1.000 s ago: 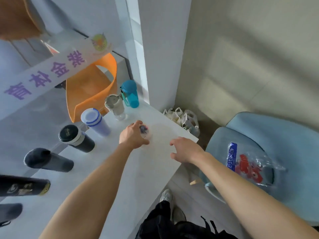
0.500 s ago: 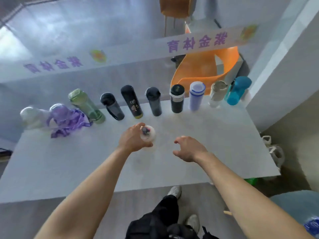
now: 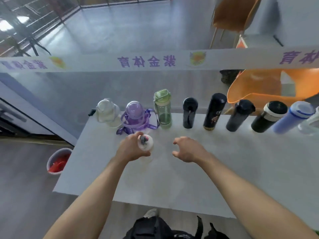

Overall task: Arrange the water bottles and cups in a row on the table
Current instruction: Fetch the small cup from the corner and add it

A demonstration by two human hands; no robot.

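Observation:
My left hand (image 3: pixel 132 147) grips a clear bottle with a white lid (image 3: pixel 146 145) over the white table (image 3: pixel 224 178), in front of the row. My right hand (image 3: pixel 189 150) hovers beside it, fingers curled apart, holding nothing. Along the table's far edge stands a row: a clear bottle (image 3: pixel 107 113), a purple bottle with a strap (image 3: pixel 135 116), a green bottle (image 3: pixel 163 108), a black bottle (image 3: pixel 189 112), a tall black flask (image 3: pixel 214 112), a dark bottle (image 3: pixel 239 115), a black cup with a white band (image 3: pixel 268 116) and a blue-lidded cup (image 3: pixel 293 117).
A white banner with purple characters (image 3: pixel 146 62) stretches behind the table. An orange chair (image 3: pixel 269 87) sits at the far right, another (image 3: pixel 233 12) further back. A bin with red contents (image 3: pixel 58 160) stands on the floor left of the table. Dark clothing and a shoe (image 3: pixel 151 213) show below the near edge.
The view has swung left, bringing the row's left end to the middle. My left hand keeps hold of the white-lidded bottle and has carried it leftward along the row; my right hand follows beside it.

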